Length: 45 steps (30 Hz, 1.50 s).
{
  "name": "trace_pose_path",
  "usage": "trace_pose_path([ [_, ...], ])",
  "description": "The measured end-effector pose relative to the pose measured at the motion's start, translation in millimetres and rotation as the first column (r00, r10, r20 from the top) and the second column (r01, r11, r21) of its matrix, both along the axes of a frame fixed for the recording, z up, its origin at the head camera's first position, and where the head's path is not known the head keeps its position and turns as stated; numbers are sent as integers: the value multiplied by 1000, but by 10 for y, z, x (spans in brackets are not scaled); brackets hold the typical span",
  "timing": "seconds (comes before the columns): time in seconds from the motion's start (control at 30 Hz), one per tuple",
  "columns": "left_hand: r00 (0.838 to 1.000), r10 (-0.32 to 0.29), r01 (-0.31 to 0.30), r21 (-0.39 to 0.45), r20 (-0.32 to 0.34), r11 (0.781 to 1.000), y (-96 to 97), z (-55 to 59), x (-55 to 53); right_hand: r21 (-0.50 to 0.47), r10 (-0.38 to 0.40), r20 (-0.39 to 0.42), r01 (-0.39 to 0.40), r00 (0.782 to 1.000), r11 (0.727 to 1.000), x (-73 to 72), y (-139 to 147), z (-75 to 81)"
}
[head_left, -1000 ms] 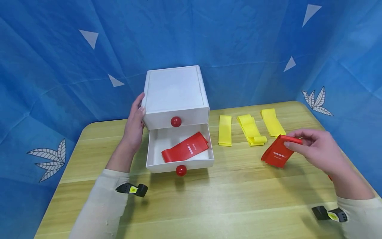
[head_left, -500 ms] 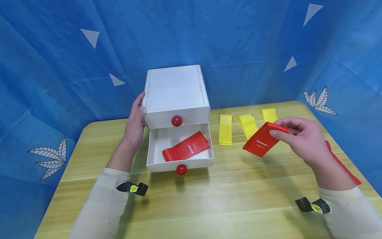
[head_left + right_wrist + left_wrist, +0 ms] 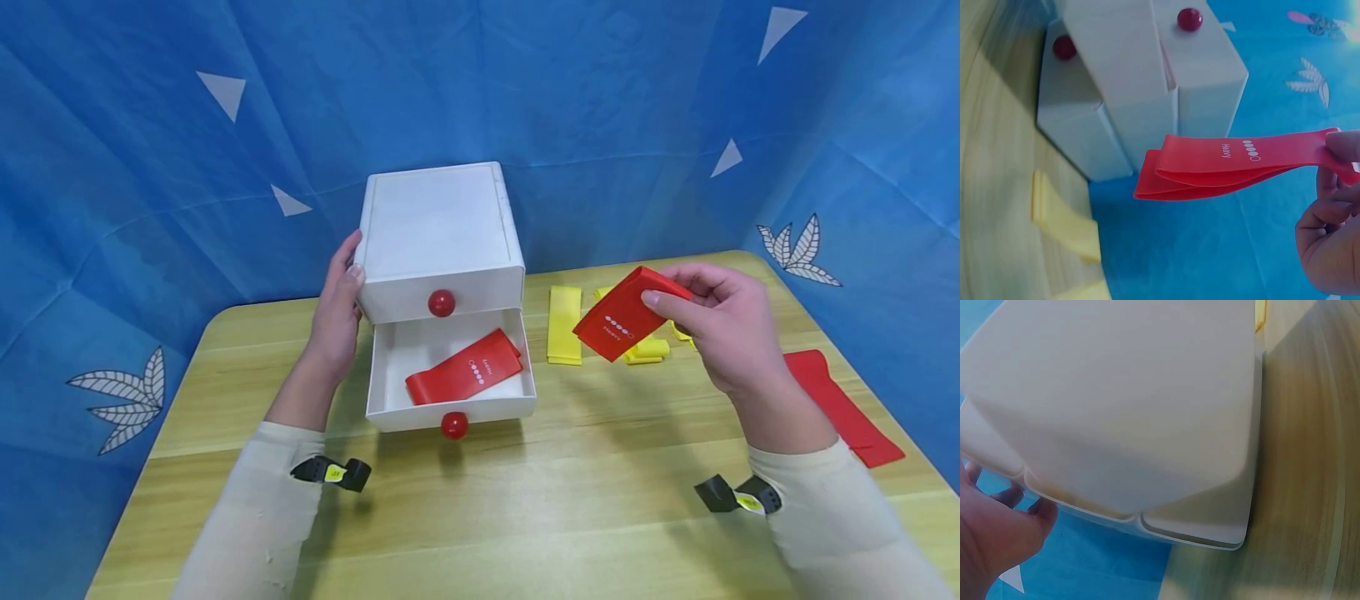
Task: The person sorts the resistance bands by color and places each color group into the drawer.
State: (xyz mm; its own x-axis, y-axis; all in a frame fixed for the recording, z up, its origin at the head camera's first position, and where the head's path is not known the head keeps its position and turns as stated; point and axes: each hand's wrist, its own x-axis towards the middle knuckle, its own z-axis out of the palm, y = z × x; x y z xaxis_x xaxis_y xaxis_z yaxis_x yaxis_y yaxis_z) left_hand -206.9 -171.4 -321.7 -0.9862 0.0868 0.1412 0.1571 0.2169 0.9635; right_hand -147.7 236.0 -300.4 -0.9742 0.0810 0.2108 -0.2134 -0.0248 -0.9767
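A white drawer box (image 3: 442, 221) with red knobs stands at the back of the table. Its middle drawer (image 3: 397, 367) is pulled out, and a folded red resistance band (image 3: 465, 367) marked "Heavy" lies inside. My left hand (image 3: 335, 321) grips the box's left side near the front corner; bent fingers meet the edge in the left wrist view. My right hand (image 3: 720, 321) pinches a second folded red resistance band (image 3: 618, 321) by one end, above the table and right of the drawer. In the right wrist view its loose end hangs out toward the box.
Several folded yellow bands (image 3: 564, 325) lie right of the box, some partly covered by the right hand and its band. Another red band (image 3: 843, 408) lies near the table's right edge. Blue cloth (image 3: 615, 100) hangs behind and beside the wooden table (image 3: 525, 517).
My right hand has carried the red resistance band leftward and away from me, closer to the open drawer, uncovering the red band at the right edge. My left hand stays on the box.
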Motion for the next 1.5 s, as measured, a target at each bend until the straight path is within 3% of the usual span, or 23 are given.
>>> trace_pose_path([
  [0.3, 1000, 6, -6, 2, 3, 1000, -21, -16, -8, -4, 97, -83, -98, 992, 995, -35, -350, 189],
  [0.9, 1000, -4, 4, 12, -5, 1000, -22, 2, 3, 51, 224, -152, -218, 963, 975, -78, -950, 316],
  [1.07, 1000, -7, 7, 12, -13, 1000, -27, 1, 6, 71, 294, -154, -287, 943, 955, -110, -1180, 289],
  [1.2, 1000, 0, 0, 9, -6, 1000, -30, -5, 4, 32, 350, -116, -348, 930, 937, -129, -1370, 226],
  [1.37, 1000, 12, -12, 2, 9, 1000, -31, -5, -2, -8, 377, -54, -378, 925, 926, -118, -1614, 155],
  [1.5, 1000, 17, -17, -7, 9, 1000, -26, 3, 0, 9, 402, -58, -402, 914, 916, -82, -1784, 111],
])
